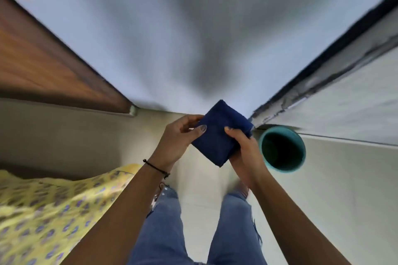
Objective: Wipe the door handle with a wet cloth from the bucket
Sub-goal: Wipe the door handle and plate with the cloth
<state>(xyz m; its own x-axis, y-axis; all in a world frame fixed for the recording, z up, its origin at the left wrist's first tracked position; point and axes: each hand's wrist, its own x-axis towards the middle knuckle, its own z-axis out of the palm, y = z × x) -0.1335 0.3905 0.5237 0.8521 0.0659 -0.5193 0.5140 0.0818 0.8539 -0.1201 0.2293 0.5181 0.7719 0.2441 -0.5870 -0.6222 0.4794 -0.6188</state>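
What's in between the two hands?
The folded dark blue cloth sits between them. The left hand pinches one side, and the right hand holds the other, as the head view shows.

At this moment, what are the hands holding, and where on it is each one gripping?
Both hold the folded dark blue cloth: the left hand pinches its left edge, the right hand grips its right side and lower corner.

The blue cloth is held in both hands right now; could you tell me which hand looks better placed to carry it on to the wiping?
Probably the right hand: it wraps the folded blue cloth from beneath, while the left hand only pinches one edge.
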